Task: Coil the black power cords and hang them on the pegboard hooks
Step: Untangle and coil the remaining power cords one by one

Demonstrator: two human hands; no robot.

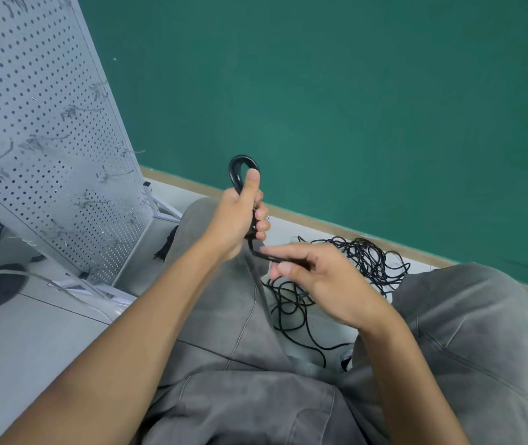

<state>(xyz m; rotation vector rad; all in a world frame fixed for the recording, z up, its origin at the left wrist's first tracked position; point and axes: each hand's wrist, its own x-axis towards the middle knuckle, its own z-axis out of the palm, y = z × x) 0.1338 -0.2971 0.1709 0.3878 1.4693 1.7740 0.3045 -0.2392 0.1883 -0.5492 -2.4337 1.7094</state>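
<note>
So the left hand point(235, 220) is wrapping its fingers around a small coil point(242, 175) of black power cord, thumb pressing up along the loop, which is poking out above the fist, probably so the turns aren't springing apart while more cord gets fed in. The right hand point(317, 277) is sitting just below and right of that coil, pinching the running length of cord between thumb and fingers, with the index finger lying mostly straight along it, looks like it's guiding the next wrap. The rest of the cord is lying as a loose tangled heap point(346, 268) on the floor, right of the coil and partly behind the right hand, between the knees in grey trousers point(448, 332). The pegboard point(41, 139) is standing well left of the coil, tilted in this view, with wire hooks point(115, 175) sticking out along its face. There's open air between coil and board, so I'm guessing reaching over will be easy, though that tangle could be snagging as it's pulled.
</note>
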